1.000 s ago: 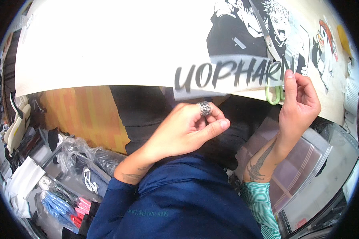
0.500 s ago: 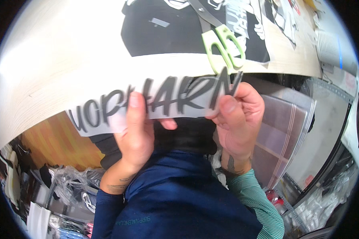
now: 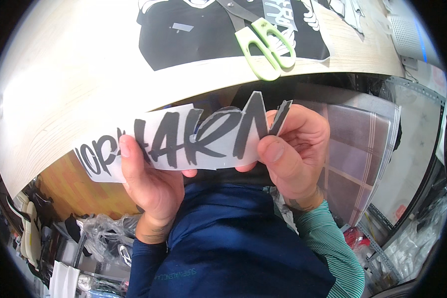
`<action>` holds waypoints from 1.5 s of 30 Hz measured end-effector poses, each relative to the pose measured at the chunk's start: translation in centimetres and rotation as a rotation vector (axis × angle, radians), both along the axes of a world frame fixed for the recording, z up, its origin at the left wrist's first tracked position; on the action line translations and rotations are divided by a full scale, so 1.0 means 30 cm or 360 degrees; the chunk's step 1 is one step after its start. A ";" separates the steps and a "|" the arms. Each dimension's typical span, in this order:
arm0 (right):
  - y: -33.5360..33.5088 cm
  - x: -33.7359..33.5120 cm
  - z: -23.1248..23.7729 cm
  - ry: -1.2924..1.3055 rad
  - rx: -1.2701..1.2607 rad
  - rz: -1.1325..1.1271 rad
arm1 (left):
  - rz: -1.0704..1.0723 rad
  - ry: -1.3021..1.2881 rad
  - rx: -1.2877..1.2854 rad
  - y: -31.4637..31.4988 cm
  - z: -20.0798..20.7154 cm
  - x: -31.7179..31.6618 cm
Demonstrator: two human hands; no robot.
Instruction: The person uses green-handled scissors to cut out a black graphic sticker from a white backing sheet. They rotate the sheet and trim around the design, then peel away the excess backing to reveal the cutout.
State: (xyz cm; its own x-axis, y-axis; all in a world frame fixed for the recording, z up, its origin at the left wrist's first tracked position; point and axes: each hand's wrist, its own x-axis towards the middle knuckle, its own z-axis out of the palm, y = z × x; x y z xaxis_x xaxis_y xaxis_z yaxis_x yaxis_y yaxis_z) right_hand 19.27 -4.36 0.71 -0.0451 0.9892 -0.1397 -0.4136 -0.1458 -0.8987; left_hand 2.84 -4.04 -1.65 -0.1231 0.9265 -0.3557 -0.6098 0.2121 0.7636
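A translucent whitish film strip [image 3: 176,141] with big black brush-style lettering spans the space between my hands, over my lap and just off the table's front edge. Its upper edge is cut close around the letters toward the right end. My left hand [image 3: 154,188] pinches the strip left of its middle, thumb on the face and fingers behind. The right hand [image 3: 303,159] grips the right end between thumb and bent fingers. Beyond the strip, scissors with light green handles [image 3: 260,34] lie on a black printed sheet [image 3: 184,49], their handles reaching toward the table edge.
The pale wooden table [image 3: 74,84] curves across the front. To the right of my hand stands a plaid-patterned panel [image 3: 350,154]. Clear plastic bags [image 3: 104,238] lie low on the left, more plastic [image 3: 422,248] low on the right. A white cylindrical device [image 3: 405,37] sits at the far right.
Both hands still hold the strip, which now sits lower and further left in the picture. The scissors and black sheet appear shifted up and left as the view moved.
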 end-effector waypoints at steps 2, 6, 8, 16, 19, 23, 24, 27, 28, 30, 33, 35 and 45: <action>-0.001 -0.007 0.011 -0.0023 0.0010 0.0039 | 0.0030 -0.0017 0.0000 0.004 0.012 -0.002; 0.002 -0.016 0.018 -0.0057 0.0076 0.0132 | 0.0117 -0.0100 -0.0065 0.006 0.034 -0.009; 0.001 -0.029 0.026 0.0002 0.0054 0.0105 | 0.0108 -0.0166 -0.0080 0.005 0.040 -0.020; 0.025 -0.044 0.063 -0.0421 -0.0065 0.0252 | -0.0042 -0.0214 0.0170 -0.007 0.014 -0.060; 0.038 -0.051 0.058 -0.0358 -0.0051 0.0193 | -0.0042 0.0044 0.0140 0.009 0.021 -0.060; 0.043 -0.081 0.060 -0.0158 -0.0150 0.0030 | 0.0022 0.0029 0.0111 0.004 0.043 -0.059; 0.045 -0.094 0.059 -0.0137 -0.0140 0.0006 | 0.0007 0.0059 0.0165 0.004 0.045 -0.060; 0.043 -0.101 0.056 -0.0178 -0.0087 -0.0053 | -0.0046 0.0140 0.0258 0.014 0.062 -0.054; 0.041 -0.102 0.052 -0.0202 -0.0069 -0.0066 | -0.0073 0.0147 0.0248 0.017 0.070 -0.053; 0.034 -0.086 0.048 -0.0109 -0.0107 -0.0071 | -0.0125 0.0187 0.0239 0.017 0.082 -0.058; 0.036 -0.076 0.042 0.0001 -0.0141 -0.0084 | -0.0184 0.0165 0.0208 0.013 0.090 -0.079; 0.033 -0.077 0.047 -0.0029 -0.0174 -0.0120 | -0.0177 0.0138 0.0197 0.018 0.102 -0.078; 0.031 -0.076 0.046 -0.0043 -0.0180 -0.0142 | -0.0136 0.0025 0.0268 0.010 0.108 -0.074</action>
State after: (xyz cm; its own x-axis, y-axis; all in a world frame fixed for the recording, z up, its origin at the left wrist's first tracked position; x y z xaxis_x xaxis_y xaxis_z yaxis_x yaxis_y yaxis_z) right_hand 17.00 -3.44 2.09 0.0475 0.9669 -0.2507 -0.4050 -0.2108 -0.8897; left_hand 0.61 -3.74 1.58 -0.0458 0.9801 -0.1932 -0.5827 0.1309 0.8020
